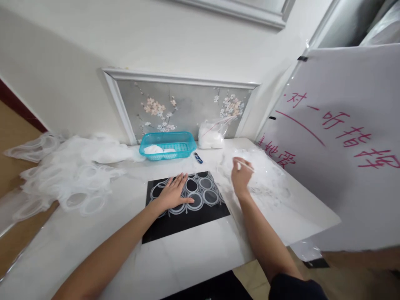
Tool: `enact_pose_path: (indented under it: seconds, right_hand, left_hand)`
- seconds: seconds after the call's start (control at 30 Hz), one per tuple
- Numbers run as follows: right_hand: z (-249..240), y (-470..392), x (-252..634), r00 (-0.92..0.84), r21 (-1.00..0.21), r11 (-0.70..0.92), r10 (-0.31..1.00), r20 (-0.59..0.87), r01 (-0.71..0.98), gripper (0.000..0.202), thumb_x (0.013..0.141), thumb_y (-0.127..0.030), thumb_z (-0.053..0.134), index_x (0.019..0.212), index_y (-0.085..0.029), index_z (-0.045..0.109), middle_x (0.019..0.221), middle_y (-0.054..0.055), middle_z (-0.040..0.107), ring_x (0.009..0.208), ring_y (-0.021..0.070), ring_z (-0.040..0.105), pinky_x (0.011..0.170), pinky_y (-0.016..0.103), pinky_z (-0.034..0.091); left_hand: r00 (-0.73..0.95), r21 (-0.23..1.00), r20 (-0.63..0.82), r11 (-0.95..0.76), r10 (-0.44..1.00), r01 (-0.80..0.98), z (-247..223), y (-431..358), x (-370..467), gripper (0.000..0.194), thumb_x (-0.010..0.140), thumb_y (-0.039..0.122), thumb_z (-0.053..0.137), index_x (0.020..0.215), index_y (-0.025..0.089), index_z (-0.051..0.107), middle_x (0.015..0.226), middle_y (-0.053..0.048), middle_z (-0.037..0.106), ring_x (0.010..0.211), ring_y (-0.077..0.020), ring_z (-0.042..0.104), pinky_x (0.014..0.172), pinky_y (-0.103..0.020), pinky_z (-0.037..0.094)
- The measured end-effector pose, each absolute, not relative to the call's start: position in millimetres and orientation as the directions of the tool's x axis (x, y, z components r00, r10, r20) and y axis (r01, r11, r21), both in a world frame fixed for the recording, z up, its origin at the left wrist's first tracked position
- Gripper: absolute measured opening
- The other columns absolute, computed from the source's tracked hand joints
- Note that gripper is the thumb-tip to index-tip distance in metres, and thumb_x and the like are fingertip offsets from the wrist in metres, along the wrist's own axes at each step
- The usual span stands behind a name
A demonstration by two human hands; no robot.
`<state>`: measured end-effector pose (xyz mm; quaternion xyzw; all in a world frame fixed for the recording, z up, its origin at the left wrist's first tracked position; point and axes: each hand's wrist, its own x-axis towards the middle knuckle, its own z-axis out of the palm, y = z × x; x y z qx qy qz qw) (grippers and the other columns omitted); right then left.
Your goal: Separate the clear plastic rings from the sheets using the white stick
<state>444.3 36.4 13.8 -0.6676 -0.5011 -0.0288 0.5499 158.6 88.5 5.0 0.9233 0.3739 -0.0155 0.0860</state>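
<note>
My left hand (173, 195) lies flat with its fingers spread on white netting with round rings (206, 183), which rests on a black sheet (190, 221). To the right, my right hand (242, 175) is raised near a loose heap of thin white scraps (265, 175). Its fingers are closed round a thin white stick (245, 166). The stick points to the right, away from the sheet. Part of the netting is hidden under my left hand.
Behind the sheet stand a blue basket (168, 155) with white pieces, a clear bag (211, 135) of white material and small blue-handled cutters (198, 157). White netting (71, 171) is piled at the left. A board (350, 125) with red writing stands at the right.
</note>
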Motion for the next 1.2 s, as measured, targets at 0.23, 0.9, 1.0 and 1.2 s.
enact_pose_path:
  seconds: [0.23, 0.9, 1.0, 1.2]
  right_hand:
    - [8, 13, 464, 0.298, -0.796, 0.181, 0.861, 0.412, 0.578, 0.032, 0.081, -0.043, 0.058, 0.073, -0.017, 0.075, 0.078, 0.008, 0.077, 0.074, 0.0248, 0.072, 0.069, 0.034, 0.055]
    - [-4, 19, 405, 0.064, -0.852, 0.204, 0.962, 0.266, 0.481, 0.012, 0.080, -0.024, 0.066, 0.073, -0.023, 0.076, 0.085, 0.002, 0.080, 0.085, 0.0243, 0.075, 0.080, 0.034, 0.057]
    - [-9, 20, 404, 0.062, -0.859, 0.170, 0.972, 0.227, 0.483, 0.013, 0.082, -0.022, 0.064, 0.078, -0.021, 0.076, 0.087, 0.003, 0.080, 0.086, 0.0243, 0.076, 0.078, 0.034, 0.058]
    - [-13, 21, 407, 0.077, -0.839, 0.132, 0.976, 0.202, 0.527, 0.015, 0.086, -0.022, 0.062, 0.084, -0.019, 0.077, 0.091, 0.005, 0.080, 0.089, 0.0237, 0.076, 0.080, 0.032, 0.058]
  left_hand:
    - [0.690, 0.136, -0.096, -0.677, 0.717, 0.723, 5, 93, 158, 0.106, 0.082, 0.082, 0.044, 0.157, 0.010, 0.025, 0.162, -0.022, 0.016, 0.152, -0.0352, 0.015, 0.121, -0.052, 0.013]
    - [0.660, 0.122, -0.163, -0.649, 0.733, 0.751, 11, 100, 154, 0.111, 0.078, 0.083, 0.046, 0.156, 0.008, 0.024, 0.163, -0.020, 0.015, 0.152, -0.0356, 0.014, 0.121, -0.050, 0.015]
    - [0.664, 0.123, -0.155, -0.653, 0.731, 0.747, 10, 99, 155, 0.110, 0.078, 0.083, 0.046, 0.156, 0.009, 0.025, 0.163, -0.019, 0.016, 0.152, -0.0350, 0.014, 0.121, -0.050, 0.014]
    - [0.665, 0.129, -0.164, -0.652, 0.729, 0.747, 9, 100, 155, 0.111, 0.078, 0.082, 0.048, 0.157, 0.007, 0.023, 0.163, -0.020, 0.015, 0.152, -0.0363, 0.014, 0.122, -0.051, 0.014]
